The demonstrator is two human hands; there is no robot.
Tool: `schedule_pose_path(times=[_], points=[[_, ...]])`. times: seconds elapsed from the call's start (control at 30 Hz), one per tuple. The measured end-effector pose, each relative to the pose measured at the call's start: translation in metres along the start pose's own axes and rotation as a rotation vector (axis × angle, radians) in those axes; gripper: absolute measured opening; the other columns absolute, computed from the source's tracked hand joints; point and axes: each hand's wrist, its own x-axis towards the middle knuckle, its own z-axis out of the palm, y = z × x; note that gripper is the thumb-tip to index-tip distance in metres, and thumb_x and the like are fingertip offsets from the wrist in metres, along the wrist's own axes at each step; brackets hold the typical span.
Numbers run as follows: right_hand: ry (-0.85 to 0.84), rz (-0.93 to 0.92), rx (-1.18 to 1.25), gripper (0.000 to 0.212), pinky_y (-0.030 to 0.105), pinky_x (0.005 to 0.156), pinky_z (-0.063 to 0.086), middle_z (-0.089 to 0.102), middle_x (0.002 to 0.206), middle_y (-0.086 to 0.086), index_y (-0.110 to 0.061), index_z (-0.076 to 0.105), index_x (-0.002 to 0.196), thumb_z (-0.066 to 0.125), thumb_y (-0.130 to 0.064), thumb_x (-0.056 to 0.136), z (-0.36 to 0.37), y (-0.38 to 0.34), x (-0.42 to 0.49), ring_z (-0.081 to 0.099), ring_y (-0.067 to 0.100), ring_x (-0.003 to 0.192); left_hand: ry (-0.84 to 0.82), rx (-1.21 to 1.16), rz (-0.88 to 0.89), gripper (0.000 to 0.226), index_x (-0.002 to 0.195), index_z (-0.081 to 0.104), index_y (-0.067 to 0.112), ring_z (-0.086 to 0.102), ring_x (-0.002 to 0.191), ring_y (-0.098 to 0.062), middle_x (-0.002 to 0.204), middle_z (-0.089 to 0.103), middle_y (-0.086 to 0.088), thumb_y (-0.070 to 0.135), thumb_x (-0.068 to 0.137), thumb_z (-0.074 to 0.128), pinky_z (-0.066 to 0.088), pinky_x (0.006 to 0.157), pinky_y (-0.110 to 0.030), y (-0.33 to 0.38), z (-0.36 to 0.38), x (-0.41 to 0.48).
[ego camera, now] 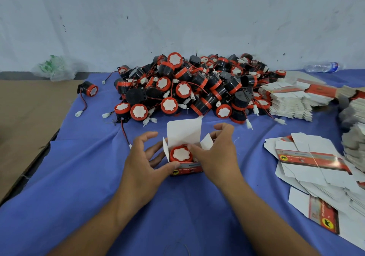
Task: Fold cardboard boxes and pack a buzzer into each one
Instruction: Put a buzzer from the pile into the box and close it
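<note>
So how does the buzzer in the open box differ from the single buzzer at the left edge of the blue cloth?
The boxed buzzer sits face up inside the box; the single buzzer lies on its side on the cloth. The single buzzer's wire and plug trail over the cloth; the boxed buzzer's wire is hidden. Both have a red ring round a white face.

Open box [186, 169] upright; red-faced buzzer [181, 154] inside.

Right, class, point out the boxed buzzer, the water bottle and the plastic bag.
buzzer [181, 154], head view, its white centre disc.
water bottle [322, 67], head view, middle of its clear body.
plastic bag [54, 68], head view, its crumpled middle.
</note>
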Motion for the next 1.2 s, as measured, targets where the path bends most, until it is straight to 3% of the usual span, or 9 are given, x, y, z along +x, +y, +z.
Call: schedule_pose_path(times=[0.2,0.37,0.5,0.6,0.7,0.8,0.87,0.97,1.2], points=[[-0.139,-0.298,-0.133,0.011,0.008,0.073,0.039,0.058,0.095,-0.014,-0.032,0.066,0.088,0.076,-0.036,0.085,-0.001,0.002,-0.005,0.054,0.003,0.088,-0.080,0.405,0.300,0.043,0.124,0.067,0.019,0.036,0.124,0.022,0.135,0.042,0.028,0.035,0.084,0.064,0.030,0.099,0.000,0.005,0.000,0.001],[-0.340,-0.128,0.104,0.004,0.017,0.066,0.046,0.061,0.100,-0.005,-0.023,0.072,0.094,0.068,-0.022,0.094,-0.010,0.012,0.003,0.060,0.009,0.078,-0.187,0.369,0.268,0.028,0.115,0.072,0.017,0.050,0.121,0.006,0.133,0.054,0.016,0.027,0.091,0.063,0.042,0.098,-0.012,0.006,-0.001,0.007],[-0.437,-0.041,0.272,0.056,0.029,0.061,0.046,0.061,0.123,-0.001,-0.040,0.043,0.133,0.069,-0.012,0.093,-0.011,0.016,0.007,0.050,0.019,0.069,-0.168,0.301,0.189,0.014,0.105,0.069,0.019,0.059,0.111,-0.006,0.120,0.059,0.014,0.016,0.093,0.065,0.049,0.089,-0.019,0.004,0.000,0.007],[-0.537,-0.132,0.243,0.044,0.042,0.067,0.043,0.060,0.112,0.031,-0.043,0.064,0.117,0.063,-0.005,0.093,-0.011,0.013,0.008,0.049,0.031,0.073,-0.134,0.152,0.047,0.041,0.116,0.046,0.035,0.058,0.111,-0.008,0.120,0.058,0.021,0.013,0.090,0.069,0.053,0.084,-0.025,0.003,-0.002,0.007],[-0.550,-0.209,0.182,0.049,0.029,0.085,0.053,0.064,0.124,-0.001,-0.041,0.078,0.090,0.063,0.006,0.091,-0.015,0.013,0.007,0.062,0.017,0.107,-0.167,0.154,0.124,0.065,0.133,0.040,0.039,0.051,0.122,0.003,0.131,0.054,0.026,0.001,0.088,0.068,0.050,0.089,-0.017,0.005,-0.004,0.007],[-0.673,-0.246,0.112,0.037,0.024,0.100,0.049,0.055,0.135,-0.022,-0.043,0.075,0.107,0.071,-0.010,0.089,-0.027,0.012,0.008,0.051,-0.002,0.127,-0.215,0.327,0.216,0.049,0.125,0.063,0.030,0.047,0.127,0.005,0.134,0.055,0.021,-0.003,0.089,0.064,0.044,0.102,-0.020,0.004,-0.005,0.008],[-0.746,-0.249,0.082,0.035,0.014,0.101,0.044,0.049,0.139,-0.030,-0.042,0.070,0.120,0.075,-0.029,0.087,-0.034,0.013,0.008,0.044,-0.008,0.132,-0.250,0.394,0.202,0.042,0.130,0.061,0.029,0.040,0.131,0.008,0.142,0.048,0.020,0.016,0.090,0.066,0.038,0.108,-0.018,0.002,-0.008,0.008],[-0.676,-0.327,-0.004,0.040,0.008,0.100,0.040,0.051,0.138,-0.025,-0.033,0.068,0.127,0.075,-0.029,0.088,-0.033,0.012,0.007,0.041,-0.011,0.132,-0.300,0.432,0.198,0.052,0.136,0.055,0.032,0.034,0.134,0.011,0.147,0.041,0.022,0.044,0.086,0.065,0.032,0.109,-0.015,0.000,-0.011,0.008],[-0.592,-0.348,0.012,0.032,0.009,0.096,0.043,0.064,0.124,-0.016,-0.023,0.072,0.121,0.074,-0.021,0.090,-0.028,0.013,0.009,0.056,-0.004,0.120,-0.214,0.349,0.222,0.041,0.124,0.066,0.026,0.050,0.123,0.008,0.129,0.060,0.013,0.037,0.085,0.063,0.040,0.105,-0.017,0.002,-0.011,0.010]])
